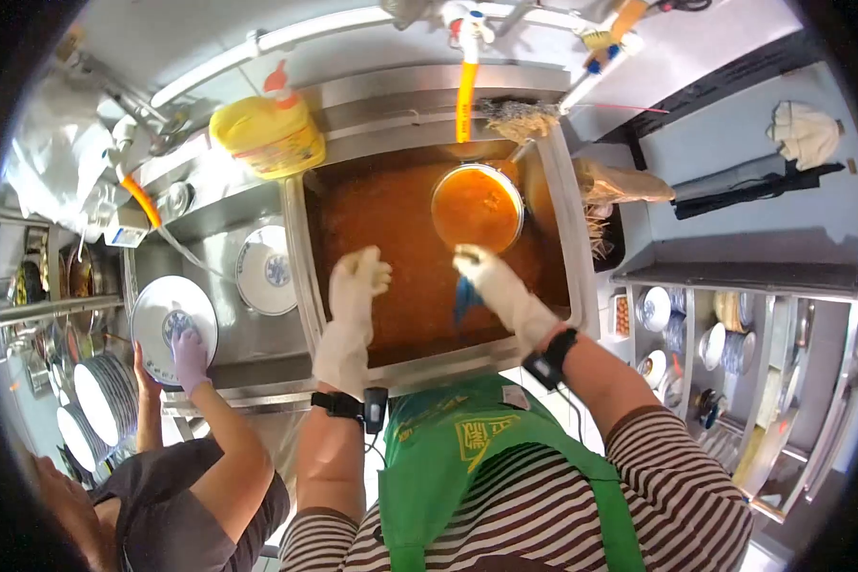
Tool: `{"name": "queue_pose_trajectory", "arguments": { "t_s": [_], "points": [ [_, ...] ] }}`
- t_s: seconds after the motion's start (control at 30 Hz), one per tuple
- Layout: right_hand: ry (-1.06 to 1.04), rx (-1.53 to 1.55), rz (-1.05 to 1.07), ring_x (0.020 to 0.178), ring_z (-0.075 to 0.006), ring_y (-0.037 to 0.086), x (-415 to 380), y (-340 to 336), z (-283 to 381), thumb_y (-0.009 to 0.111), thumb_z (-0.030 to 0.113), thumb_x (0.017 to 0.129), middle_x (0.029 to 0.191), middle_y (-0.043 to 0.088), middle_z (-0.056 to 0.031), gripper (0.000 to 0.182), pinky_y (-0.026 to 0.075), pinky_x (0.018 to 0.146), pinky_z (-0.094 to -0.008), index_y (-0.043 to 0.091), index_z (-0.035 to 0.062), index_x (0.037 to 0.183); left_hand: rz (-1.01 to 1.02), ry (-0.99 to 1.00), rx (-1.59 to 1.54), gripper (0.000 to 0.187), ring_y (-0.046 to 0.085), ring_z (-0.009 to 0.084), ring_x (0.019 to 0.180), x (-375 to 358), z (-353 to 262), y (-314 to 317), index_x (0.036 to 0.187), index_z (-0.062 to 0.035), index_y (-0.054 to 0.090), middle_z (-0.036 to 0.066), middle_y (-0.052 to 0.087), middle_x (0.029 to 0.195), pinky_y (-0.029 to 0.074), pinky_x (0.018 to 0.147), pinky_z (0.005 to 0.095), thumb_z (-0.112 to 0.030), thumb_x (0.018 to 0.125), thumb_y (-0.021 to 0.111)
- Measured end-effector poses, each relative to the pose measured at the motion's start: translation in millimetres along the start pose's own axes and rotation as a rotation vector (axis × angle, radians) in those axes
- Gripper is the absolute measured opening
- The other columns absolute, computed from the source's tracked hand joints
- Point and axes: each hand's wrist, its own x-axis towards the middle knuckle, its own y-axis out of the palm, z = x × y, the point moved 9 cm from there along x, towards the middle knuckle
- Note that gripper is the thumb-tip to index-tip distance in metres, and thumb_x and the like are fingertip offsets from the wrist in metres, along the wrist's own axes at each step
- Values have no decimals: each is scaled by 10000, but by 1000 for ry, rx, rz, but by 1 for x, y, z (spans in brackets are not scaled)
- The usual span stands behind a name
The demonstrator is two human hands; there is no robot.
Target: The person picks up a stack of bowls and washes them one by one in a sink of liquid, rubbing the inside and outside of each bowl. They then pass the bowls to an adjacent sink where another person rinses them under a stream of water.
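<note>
Blue cloth: a small blue cloth hangs from my right hand at the centre of the frame, over the brown water.
Right hand: in a white rubber glove, fingers pressed together, pinching the cloth's top; a black wrist strap sits below the cuff.
Left hand: my left hand, also gloved white, is left of the cloth and apart from it, fingers spread and holding nothing, hovering over the water.
Sink basin: the steel sink fills the middle of the frame, full of murky orange-brown water.
Pot: a round metal pot holding orange liquid sits in the basin, just above my right hand, toward the upper centre.
Hose: an orange-yellow hose comes down at the top centre toward the basin's far edge.
Detergent jug: a yellow jug with a red pump stands on the rim, upper left of the basin.
Neighbouring basin: to the left, a white bowl with a blue mark lies in the second basin.
Co-worker: at lower left, another person's purple-gloved hand holds a white plate; stacked plates lie beside it.
Apron: my green apron shows at the bottom centre.
</note>
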Motion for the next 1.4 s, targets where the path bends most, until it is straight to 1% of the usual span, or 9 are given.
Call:
{"name": "queue_pose_trajectory", "arguments": {
  "t_s": [0.23, 0.37, 0.53, 0.67, 0.77, 0.93, 1.03, 1.2, 1.4],
  "points": [
    [-101, -71, -228, 1152, -278, 710, 151, -56, 24, 747, 317, 1018, 1227, 764, -139, 607, 550, 1001, -375, 555, 80, 1543, 71, -321, 138, 460, 731, 206, 1013, 31, 83, 71, 1371, 32, 651, 151, 754, 1161, 618, 909, 363, -318, 1074, 681],
    [-364, -502, -250, 1047, -328, 695, 217, 11, -27, 666, 252, 1054, 1154, 732, -197, 309, 547, 938, -424, 666, 26, 1264, 36, -315, 151, 516, 723, 236, 1067, 76, 113, 96, 1416, 47, 625, 164, 744, 1212, 614, 931, 383, -336, 1074, 675],
    [-794, -603, -278, 1069, -376, 699, 121, 21, -14, 627, 242, 1056, 1166, 749, -206, 256, 549, 921, -456, 742, 54, 1186, -69, -223, 776, 536, 712, 380, 1203, 121, 116, 113, 1410, 58, 633, 273, 675, 1391, 571, 1013, 388, -346, 1060, 677],
    [-362, -617, 329, 1165, -414, 709, 77, -9, -17, 511, 289, 1075, 1224, 757, -223, 373, 564, 963, -474, 731, 65, 1276, -64, -319, 800, 500, 687, 432, 1251, 93, 111, 117, 1394, 53, 636, 322, 637, 1427, 548, 1055, 431, -309, 1053, 681],
    [-359, -1351, 436, 1126, -397, 732, 130, -21, -69, 543, 334, 1059, 1194, 770, -204, 411, 574, 959, -476, 725, 56, 1300, 469, 79, 1765, 464, 679, 456, 1254, 106, 153, 147, 1373, 46, 623, 341, 638, 1405, 539, 1059, 482, -272, 1042, 687],
    [64, -765, -157, 1050, -391, 780, 169, -81, 35, 582, 213, 1020, 1142, 794, -205, 299, 632, 932, -487, 789, 32, 1139, -40, -355, 815, 440, 687, 472, 1225, 82, 100, 123, 1331, 57, 603, 347, 683, 1315, 557, 1020, 487, -205, 997, 721],
    [-621, -1022, -173, 993, -394, 750, 189, -16, 62, 571, 216, 1046, 1063, 756, -201, 233, 616, 857, -496, 732, 49, 1062, 10, -323, 738, 457, 686, 483, 1225, 85, 109, 124, 1344, 43, 599, 341, 699, 1290, 561, 1009, 492, -201, 979, 726],
    [-595, -445, 67, 1000, -430, 740, 167, 53, 32, 686, 117, 968, 1104, 753, -243, 182, 593, 892, -471, 767, 37, 1109, -15, -301, 671, 469, 712, 448, 1194, 94, 130, 114, 1351, 11, 595, 291, 724, 1256, 579, 951, 496, -178, 955, 761],
    [-260, -773, 376, 1076, -476, 714, 93, 22, -18, 724, 173, 959, 1114, 749, -266, 222, 571, 930, -507, 776, 25, 1117, -190, -318, 380, 488, 762, 359, 998, 105, 200, 97, 1395, -5, 537, 226, 740, 1187, 600, 803, 464, -86, 956, 733]
  ]
}}
